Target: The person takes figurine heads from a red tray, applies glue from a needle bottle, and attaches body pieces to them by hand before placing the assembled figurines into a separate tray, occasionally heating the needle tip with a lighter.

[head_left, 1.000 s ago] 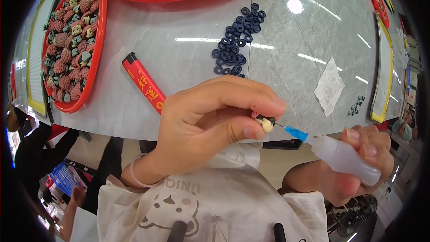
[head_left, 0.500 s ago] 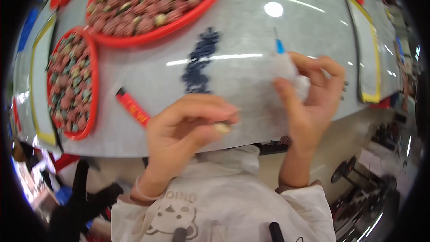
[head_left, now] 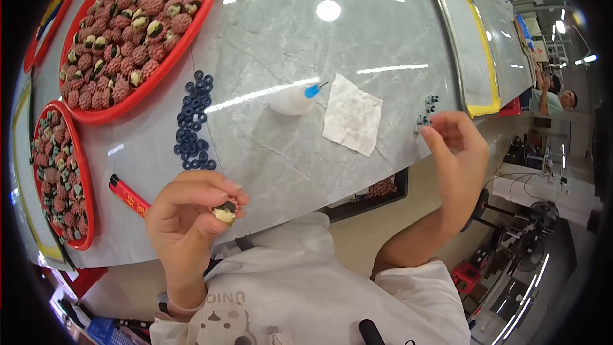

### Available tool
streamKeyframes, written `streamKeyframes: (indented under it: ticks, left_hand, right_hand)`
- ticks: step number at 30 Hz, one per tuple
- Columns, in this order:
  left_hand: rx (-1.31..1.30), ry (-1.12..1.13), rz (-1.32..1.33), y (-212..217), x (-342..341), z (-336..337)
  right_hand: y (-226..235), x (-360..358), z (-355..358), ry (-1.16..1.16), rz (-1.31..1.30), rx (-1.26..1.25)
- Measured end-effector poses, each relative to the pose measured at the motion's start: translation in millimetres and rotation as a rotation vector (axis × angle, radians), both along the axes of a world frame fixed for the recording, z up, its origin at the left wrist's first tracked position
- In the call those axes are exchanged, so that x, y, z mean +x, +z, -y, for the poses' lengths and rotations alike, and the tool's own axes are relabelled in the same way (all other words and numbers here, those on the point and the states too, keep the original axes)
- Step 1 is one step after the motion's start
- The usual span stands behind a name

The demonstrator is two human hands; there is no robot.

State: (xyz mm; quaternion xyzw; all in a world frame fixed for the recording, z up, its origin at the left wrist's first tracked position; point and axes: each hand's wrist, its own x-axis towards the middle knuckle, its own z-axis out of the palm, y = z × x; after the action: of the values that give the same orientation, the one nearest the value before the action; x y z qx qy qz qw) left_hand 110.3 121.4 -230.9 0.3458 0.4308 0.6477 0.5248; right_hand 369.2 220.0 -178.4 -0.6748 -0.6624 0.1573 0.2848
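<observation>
In my left hand (head_left: 185,217), thumb and fingers pinch a small pink, black and cream piece (head_left: 223,211), ridged like a tiny shell. My right hand (head_left: 458,160) reaches over the right part of the table, thumb and forefinger close together at a few tiny teal-and-dark pieces (head_left: 430,107); whatever lies between the fingertips is too small to make out. A white squeeze bottle (head_left: 290,101) with a blue needle tip lies on its side between my hands. Beside it is a crumpled white tissue (head_left: 353,115). Small dark blue rings (head_left: 191,124) form a loose strip beyond my left hand.
A large red basin (head_left: 207,6) of pink and cream pieces stands far left, a smaller red basin (head_left: 89,217) nearer. A red cutter-like tool (head_left: 129,196) lies by my left hand. A yellow-edged tray (head_left: 485,64) is at right. Below the table edge sits a black tray (head_left: 399,195).
My right hand has let go of the squeeze bottle, which now lies on the table, and has moved right to the tiny pieces. My left hand still holds its piece. The view has shifted.
</observation>
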Motion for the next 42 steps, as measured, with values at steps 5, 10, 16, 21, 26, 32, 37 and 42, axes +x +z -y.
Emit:
streamKeyframes:
  ticks: [5, 10, 16, 21, 26, 32, 37, 42]
  left_hand:
    - [-0.058, -0.001, -0.035, 4.0, 3.7, -2.2]
    - [-0.015, -0.037, 0.065, -1.7, -2.0, -1.5]
    - [0.155, -0.162, 0.171, -6.5, -8.9, -0.4]
    - [0.138, -0.132, 0.181, -4.9, -10.7, 1.6]
    - [0.094, -0.135, 0.403, -2.1, -13.7, 4.3]
    - [0.124, -0.166, 0.306, -2.7, -15.6, 3.8]
    - [-0.114, -0.085, 0.352, 8.6, -10.4, 4.5]
    - [-0.037, -0.071, 0.274, 3.9, -9.2, 3.4]
  right_hand:
    - [-26.3, 4.5, 3.5, 0.016, 0.1, 0.039]
    - [-13.5, -20.9, 19.8, 0.07, -0.377, -0.024]
    - [-5.3, -63.0, 29.7, 0.622, -0.852, -0.384]
    - [-15.8, -87.4, 21.7, 0.898, -0.854, -0.309]
    - [-14.0, -110.4, 19.4, 0.936, -0.832, -0.244]
    - [-9.8, -113.3, 22.2, 0.979, -0.668, -0.094]
    - [-13.9, -111.6, 23.3, 0.947, -0.693, -0.084]
    - [-11.3, -117.2, 30.8, 0.902, -0.614, 0.01]
